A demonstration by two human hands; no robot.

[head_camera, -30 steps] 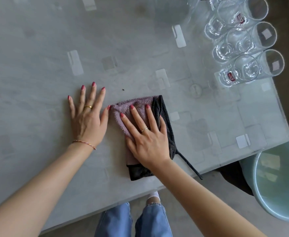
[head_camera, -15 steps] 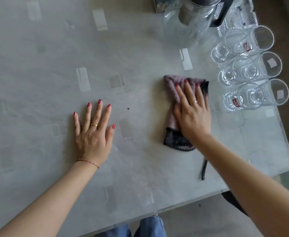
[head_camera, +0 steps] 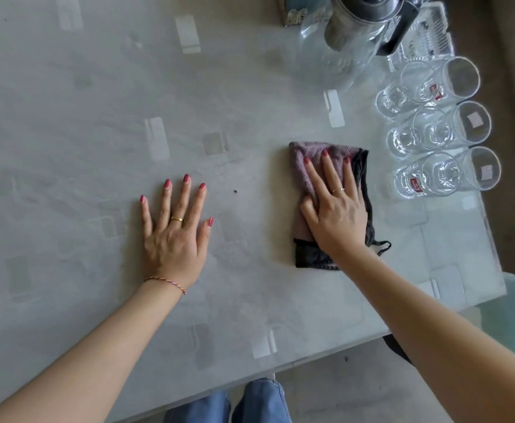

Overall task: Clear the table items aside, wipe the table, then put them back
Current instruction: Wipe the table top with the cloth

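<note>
My right hand (head_camera: 335, 215) presses flat, fingers straight, on the folded purple-and-black cloth (head_camera: 308, 175); six clear drinking glasses (head_camera: 433, 132) stand just beyond my fingertips. My left hand (head_camera: 173, 236) rests spread on the grey marble-patterned table (head_camera: 67, 148).

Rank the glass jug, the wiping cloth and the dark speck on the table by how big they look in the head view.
1. Glass jug, though the top edge of the frame cuts it off.
2. Wiping cloth, partly hidden under the right hand; close to the jug, so that order is unsure.
3. Dark speck, clearly smallest.
</note>
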